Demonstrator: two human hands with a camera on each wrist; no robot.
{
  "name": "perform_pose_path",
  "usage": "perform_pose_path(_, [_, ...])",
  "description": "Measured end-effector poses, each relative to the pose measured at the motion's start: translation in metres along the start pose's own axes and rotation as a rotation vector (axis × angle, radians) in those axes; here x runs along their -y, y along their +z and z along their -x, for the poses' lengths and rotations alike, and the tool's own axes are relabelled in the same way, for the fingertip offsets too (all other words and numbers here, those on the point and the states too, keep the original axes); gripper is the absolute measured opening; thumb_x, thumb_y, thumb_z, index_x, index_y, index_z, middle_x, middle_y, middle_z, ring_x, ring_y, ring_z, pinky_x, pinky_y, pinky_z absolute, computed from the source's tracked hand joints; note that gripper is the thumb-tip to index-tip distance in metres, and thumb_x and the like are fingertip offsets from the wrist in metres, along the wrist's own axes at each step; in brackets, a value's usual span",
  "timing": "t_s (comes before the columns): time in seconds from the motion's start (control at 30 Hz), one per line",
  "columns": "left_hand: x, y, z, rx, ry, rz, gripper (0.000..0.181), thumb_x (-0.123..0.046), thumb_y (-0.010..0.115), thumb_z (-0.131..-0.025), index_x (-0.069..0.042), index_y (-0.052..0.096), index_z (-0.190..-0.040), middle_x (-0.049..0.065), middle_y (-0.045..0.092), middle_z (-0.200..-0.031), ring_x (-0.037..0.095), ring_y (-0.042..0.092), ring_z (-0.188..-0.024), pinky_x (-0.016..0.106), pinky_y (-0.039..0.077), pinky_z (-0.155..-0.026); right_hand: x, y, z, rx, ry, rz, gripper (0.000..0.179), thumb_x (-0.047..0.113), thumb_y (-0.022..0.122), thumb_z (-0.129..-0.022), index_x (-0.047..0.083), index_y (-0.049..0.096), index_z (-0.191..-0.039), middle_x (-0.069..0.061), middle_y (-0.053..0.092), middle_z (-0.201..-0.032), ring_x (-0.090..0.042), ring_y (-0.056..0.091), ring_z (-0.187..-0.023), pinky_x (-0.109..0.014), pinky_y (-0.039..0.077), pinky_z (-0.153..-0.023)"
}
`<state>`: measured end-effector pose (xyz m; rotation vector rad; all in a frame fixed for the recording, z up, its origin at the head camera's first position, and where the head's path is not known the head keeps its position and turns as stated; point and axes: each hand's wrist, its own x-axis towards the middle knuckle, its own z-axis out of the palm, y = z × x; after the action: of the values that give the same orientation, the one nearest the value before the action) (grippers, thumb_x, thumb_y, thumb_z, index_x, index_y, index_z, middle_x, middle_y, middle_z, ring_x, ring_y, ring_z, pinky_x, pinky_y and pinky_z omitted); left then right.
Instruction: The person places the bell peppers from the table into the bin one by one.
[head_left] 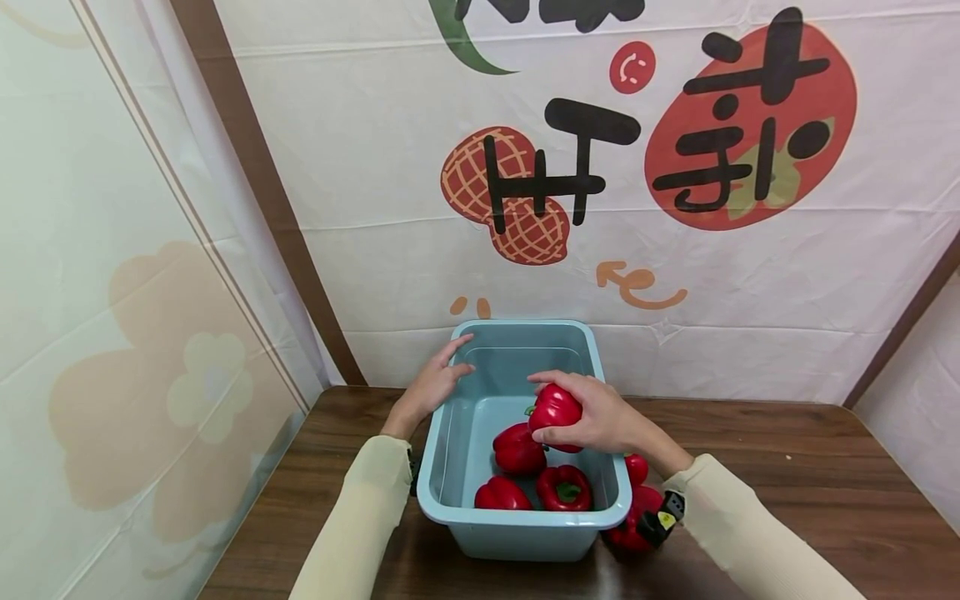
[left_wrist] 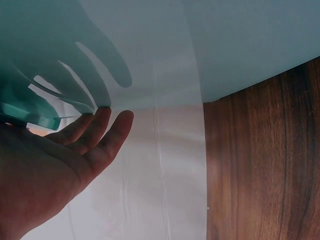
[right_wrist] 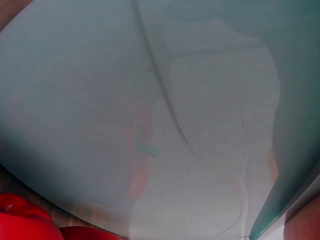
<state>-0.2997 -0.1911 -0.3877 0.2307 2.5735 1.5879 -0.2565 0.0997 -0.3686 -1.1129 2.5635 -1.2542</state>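
Observation:
In the head view a light blue plastic tub (head_left: pixel 525 518) stands on the wooden table. My right hand (head_left: pixel 592 412) grips a red bell pepper (head_left: pixel 556 407) over the tub's right half, thumb below and fingers above it. Inside the tub lie three more red bell peppers: one (head_left: pixel 519 450) near the middle and two, including one with its green stem showing (head_left: pixel 564 490), at the near end. My left hand (head_left: pixel 433 385) is at the tub's left rim, fingers extended. The left wrist view shows that hand (left_wrist: pixel 85 150) with fingertips against the tub's outer wall (left_wrist: pixel 155 55).
More red peppers (head_left: pixel 637 508) lie on the table just right of the tub, partly hidden by my right wrist. The right wrist view is mostly tub wall (right_wrist: pixel 90 90), with red peppers (right_wrist: pixel 25 222) at lower left. A printed cloth (head_left: pixel 360 258) hangs behind the table.

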Motion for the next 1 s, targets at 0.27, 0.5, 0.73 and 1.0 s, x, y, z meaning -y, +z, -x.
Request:
perform_pose_path(0.27, [0.0,-0.001,-0.001,0.002,0.001,0.006,0.057,-0.024,0.047,-0.1,-0.025,0.032,-0.155,0.008,0.016,-0.165,0.036,0.028,-0.145,0.061,0.029,-0.111,-0.001,0.0,-0.001,-0.007,-0.024,0.038,0.071,0.04,0.08,-0.079,0.024,0.05,-0.141,-0.002,0.062,-0.13,-0.024,0.056,-0.116,-0.039,0.056,-0.085])
perform_pose_path(0.5, [0.0,0.0,-0.001,-0.009,0.005,-0.005,0.057,-0.024,0.049,-0.1,-0.024,0.034,-0.155,0.008,0.018,-0.164,0.034,0.027,-0.146,0.059,0.028,-0.113,-0.004,0.0,0.001,-0.033,-0.06,0.013,0.062,0.038,0.073,-0.086,0.024,0.051,-0.142,-0.001,0.063,-0.129,-0.022,0.058,-0.116,-0.052,0.05,-0.095])
perform_pose_path(0.73, [0.001,0.0,-0.001,0.0,-0.001,-0.007,0.057,-0.023,0.047,-0.1,-0.024,0.032,-0.155,0.011,0.019,-0.164,0.038,0.037,-0.138,0.06,0.039,-0.105,-0.01,-0.002,0.004,-0.081,-0.047,-0.073,0.055,0.032,0.071,-0.09,0.029,0.05,-0.141,0.002,0.062,-0.13,-0.021,0.056,-0.116,-0.046,0.049,-0.093])
perform_pose_path(1.0, [0.0,0.002,-0.001,-0.003,-0.007,0.006,0.057,-0.024,0.047,-0.1,-0.026,0.033,-0.155,0.01,0.021,-0.163,0.041,0.041,-0.135,0.062,0.043,-0.101,-0.012,-0.009,0.012,-0.162,-0.085,-0.14,0.05,0.022,0.069,-0.092,0.025,0.053,-0.139,-0.003,0.062,-0.132,-0.021,0.058,-0.113,-0.052,0.047,-0.094])
